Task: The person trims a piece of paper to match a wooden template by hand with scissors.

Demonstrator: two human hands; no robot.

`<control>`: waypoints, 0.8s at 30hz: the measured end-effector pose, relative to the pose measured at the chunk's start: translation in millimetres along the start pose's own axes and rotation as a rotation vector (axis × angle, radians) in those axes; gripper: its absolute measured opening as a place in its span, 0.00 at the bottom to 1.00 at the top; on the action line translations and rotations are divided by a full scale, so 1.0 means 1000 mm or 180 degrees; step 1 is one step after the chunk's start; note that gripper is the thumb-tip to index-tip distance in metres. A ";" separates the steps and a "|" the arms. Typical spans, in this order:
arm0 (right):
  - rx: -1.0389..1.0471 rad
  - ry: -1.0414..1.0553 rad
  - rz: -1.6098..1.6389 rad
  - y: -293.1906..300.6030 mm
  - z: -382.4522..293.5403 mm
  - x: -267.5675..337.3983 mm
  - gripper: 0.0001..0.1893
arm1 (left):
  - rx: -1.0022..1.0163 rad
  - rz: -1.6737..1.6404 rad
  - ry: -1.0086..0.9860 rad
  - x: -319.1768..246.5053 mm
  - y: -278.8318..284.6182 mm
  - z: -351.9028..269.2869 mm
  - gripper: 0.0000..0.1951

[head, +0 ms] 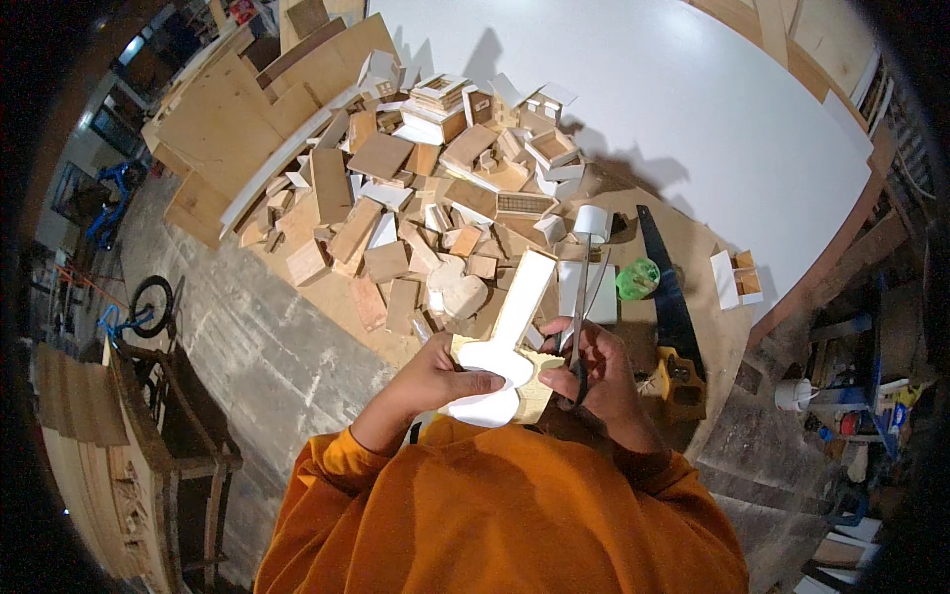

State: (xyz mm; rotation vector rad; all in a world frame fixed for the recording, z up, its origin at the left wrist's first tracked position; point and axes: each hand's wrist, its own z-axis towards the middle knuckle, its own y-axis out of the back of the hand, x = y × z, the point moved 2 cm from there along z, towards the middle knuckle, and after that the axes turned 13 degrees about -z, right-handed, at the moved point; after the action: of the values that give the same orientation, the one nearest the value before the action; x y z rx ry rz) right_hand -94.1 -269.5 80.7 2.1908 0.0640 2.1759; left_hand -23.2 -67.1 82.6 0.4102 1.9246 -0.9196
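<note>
My left hand (427, 379) grips a white guitar-shaped piece (522, 297) by its rounded body, thumb on top. Its long neck points away from me. Behind the body is a yellowish sheet (536, 401) with a ragged edge, probably sandpaper. My right hand (612, 367) holds a pair of scissors (581, 304), blades pointing away and apart. Its thumb also presses on the right part of the sheet. A bare wooden guitar-shaped piece (456, 286) lies just beyond, among wood offcuts (386, 260).
Small wooden model houses (545, 100) stand at the back of the pile. To the right lie a handsaw (672, 297) with a yellow handle, a green plastic item (638, 278) and a white cylindrical item (592, 223). A small compartmented box (736, 278) sits on the white panel (668, 89).
</note>
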 end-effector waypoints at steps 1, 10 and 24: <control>-0.0029 -0.0060 0.0046 -0.001 0.001 0.001 0.26 | 0.0035 0.0026 0.0024 0.001 0.000 0.001 0.13; -0.0250 0.0232 -0.0418 0.023 -0.001 -0.021 0.24 | -0.0105 0.0074 0.0010 0.006 -0.002 0.002 0.12; -0.0239 -0.0115 0.0351 0.008 -0.016 -0.041 0.27 | -0.1418 -0.1572 -0.0503 0.014 -0.003 0.016 0.11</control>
State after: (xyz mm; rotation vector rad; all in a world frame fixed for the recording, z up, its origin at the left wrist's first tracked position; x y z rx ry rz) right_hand -110.1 -279.9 40.2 2.2421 -0.1410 2.1540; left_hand -23.1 -82.2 67.5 -0.4044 2.0435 -0.7618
